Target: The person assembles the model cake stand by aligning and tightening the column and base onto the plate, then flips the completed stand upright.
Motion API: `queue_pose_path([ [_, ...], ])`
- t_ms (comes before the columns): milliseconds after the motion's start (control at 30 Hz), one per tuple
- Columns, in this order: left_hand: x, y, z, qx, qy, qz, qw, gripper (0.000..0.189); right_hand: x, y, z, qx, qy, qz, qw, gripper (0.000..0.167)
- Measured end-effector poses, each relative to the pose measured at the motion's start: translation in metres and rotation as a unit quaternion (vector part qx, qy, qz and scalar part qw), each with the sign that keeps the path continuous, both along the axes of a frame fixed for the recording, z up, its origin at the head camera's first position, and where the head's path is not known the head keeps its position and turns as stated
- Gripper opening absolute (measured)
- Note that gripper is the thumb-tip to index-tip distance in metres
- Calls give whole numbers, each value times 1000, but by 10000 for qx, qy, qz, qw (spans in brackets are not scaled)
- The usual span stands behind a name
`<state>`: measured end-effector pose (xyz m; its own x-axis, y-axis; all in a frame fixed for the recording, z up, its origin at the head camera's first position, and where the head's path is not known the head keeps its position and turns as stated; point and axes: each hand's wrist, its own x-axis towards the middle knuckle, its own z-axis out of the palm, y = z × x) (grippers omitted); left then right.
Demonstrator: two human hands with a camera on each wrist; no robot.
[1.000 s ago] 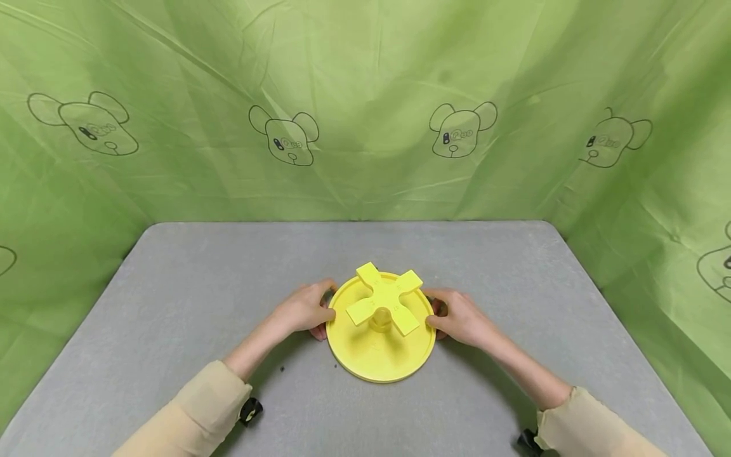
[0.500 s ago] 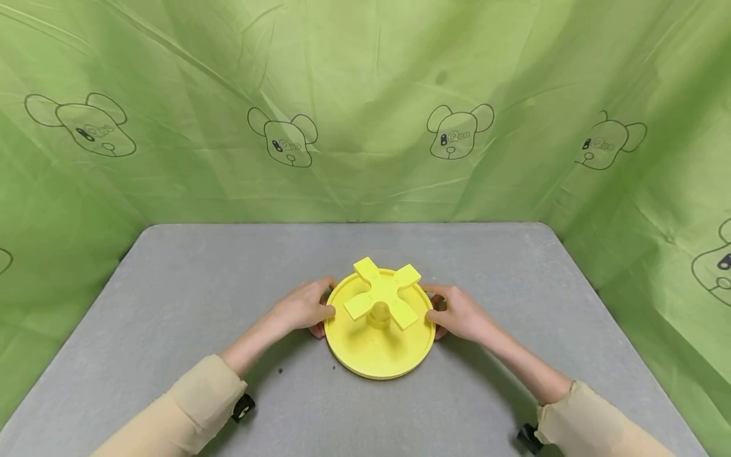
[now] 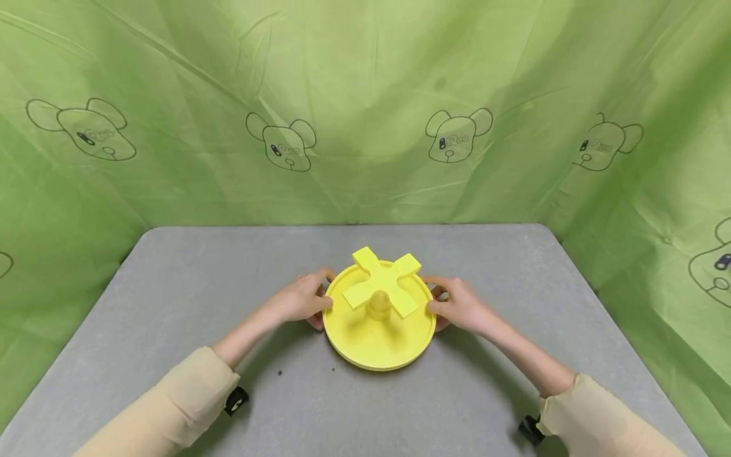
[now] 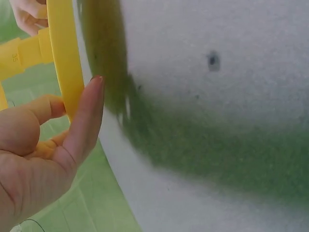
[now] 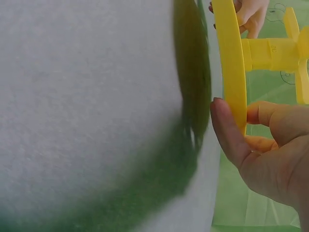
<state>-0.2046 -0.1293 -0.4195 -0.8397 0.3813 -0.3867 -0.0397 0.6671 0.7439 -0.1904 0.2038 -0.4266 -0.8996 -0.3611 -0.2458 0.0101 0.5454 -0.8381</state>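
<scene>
A yellow round tray [image 3: 379,349] with a low raised rim is held level between both hands, above the table. From its middle rises a short yellow post [image 3: 379,306], topped by a yellow four-armed cross [image 3: 381,279]. My left hand [image 3: 299,298] pinches the tray's left edge, thumb over the rim and fingers underneath, as the left wrist view also shows. On the opposite edge my right hand [image 3: 462,306] grips in the same way. Both wrist views show a gap between the tray's underside [image 5: 231,63] and its shadow on the table.
The grey table [image 3: 200,273] has rounded back corners. Green fabric [image 3: 365,76] with drawn bear faces encloses the back and sides. Two small dark specks lie on the table left of the tray, one being a speck [image 3: 280,373] near the left forearm. Black wrist devices show below both sleeves.
The yellow tray has risen slightly in the head view, up and away from the person, with both hands keeping their grip on its edges. The head view has tilted a little.
</scene>
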Motion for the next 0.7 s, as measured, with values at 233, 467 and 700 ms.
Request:
queue_pose_path([
  [233, -5, -2, 8, 580, -363, 58, 9976, 53, -5, 2, 7, -211, -194, -39, 9996, 64],
  [467, -14, -5, 12, 905, -738, 156, 9930, 67, -14, 6, 13, -484, -402, 83, 9980, 69],
  [700, -19, -8, 19, 1125, -1011, 98, 9884, 73, -21, 11, 15, -709, -561, 191, 9957, 69],
])
